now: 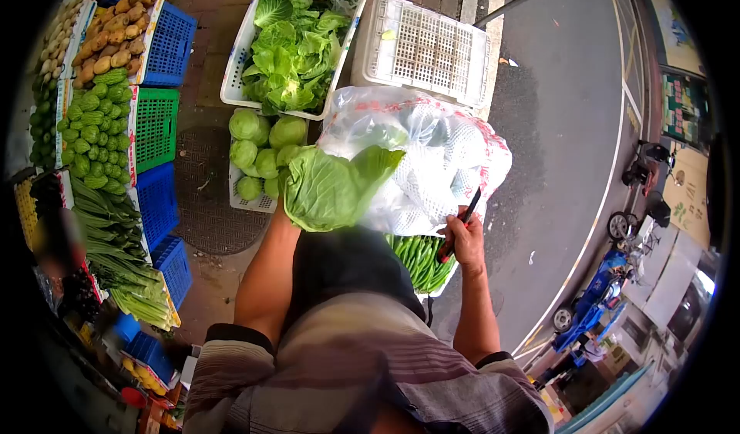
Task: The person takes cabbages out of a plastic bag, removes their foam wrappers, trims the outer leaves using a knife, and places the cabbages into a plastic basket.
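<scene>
Outdoors, in the head view, a person's left hand (284, 212) holds a leafy green cabbage (327, 189) between a crate (259, 204) of round cabbages (245, 124) and a plastic bag (432, 164), its finger spread hidden behind the leaves, while the right hand (465, 241) curls closed around a red-handled knife (472, 206).

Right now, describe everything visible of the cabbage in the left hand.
The cabbage shows broad, light-green leaves with pale veins, one flaring toward the picture's right. It looks fresh; whether a full head lies beneath is hidden. The left hand, mostly hidden, holds it from the left. In view, the cabbage overlaps the plastic bag; contact is unclear.
</scene>
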{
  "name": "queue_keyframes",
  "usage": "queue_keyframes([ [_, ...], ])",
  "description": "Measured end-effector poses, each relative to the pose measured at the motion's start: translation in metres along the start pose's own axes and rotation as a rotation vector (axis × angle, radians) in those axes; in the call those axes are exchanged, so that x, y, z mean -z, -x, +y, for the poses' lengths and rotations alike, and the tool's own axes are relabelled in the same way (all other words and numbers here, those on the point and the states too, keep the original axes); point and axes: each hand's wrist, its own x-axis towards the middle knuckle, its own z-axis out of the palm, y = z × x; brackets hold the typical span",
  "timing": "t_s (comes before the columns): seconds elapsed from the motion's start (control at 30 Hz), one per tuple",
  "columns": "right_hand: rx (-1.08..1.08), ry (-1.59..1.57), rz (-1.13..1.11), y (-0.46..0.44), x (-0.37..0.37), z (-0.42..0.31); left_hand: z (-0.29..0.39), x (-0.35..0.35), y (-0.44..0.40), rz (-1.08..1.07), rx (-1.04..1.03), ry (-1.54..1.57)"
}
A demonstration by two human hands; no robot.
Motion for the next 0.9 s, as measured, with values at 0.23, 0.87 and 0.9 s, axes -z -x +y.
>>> queue_keyframes([
  [0.23, 0.035, 0.605, -0.140, -0.068, -0.077, 0.133, 0.059, -0.038, 0.063, 0.167, -0.371, -1.379],
  [0.87, 0.058, -0.293, -0.481, -0.079, -0.154, -0.057, 0.075, -0.121, 0.012, 0.092, 0.091, -0.168],
  [0.9, -0.007, -0.342, -0.471, -0.082, -0.152, -0.054, 0.075, -0.110, 0.012, 0.109, 0.081, -0.304],
])
